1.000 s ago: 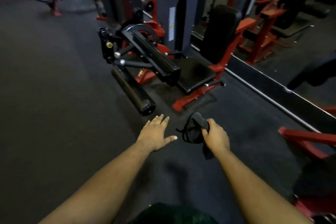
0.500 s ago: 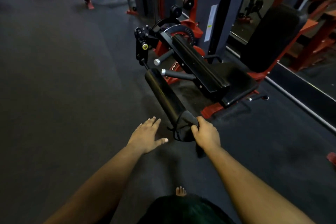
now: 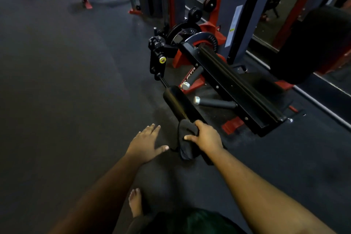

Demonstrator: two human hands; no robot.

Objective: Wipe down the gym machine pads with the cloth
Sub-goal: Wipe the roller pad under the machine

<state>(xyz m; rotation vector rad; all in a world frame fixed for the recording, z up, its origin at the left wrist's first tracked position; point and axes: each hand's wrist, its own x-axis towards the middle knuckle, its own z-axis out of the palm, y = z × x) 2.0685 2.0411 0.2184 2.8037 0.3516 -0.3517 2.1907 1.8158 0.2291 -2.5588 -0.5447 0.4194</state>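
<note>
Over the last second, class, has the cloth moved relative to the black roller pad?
Yes. The cloth, gripped in the right hand, went from clear of the roller pad onto its near end, wrapped round it.

Dark rubber floor [image 3: 66, 100] bears the red-framed machine [image 3: 191, 59] and a bare foot [image 3: 135, 203].
</note>
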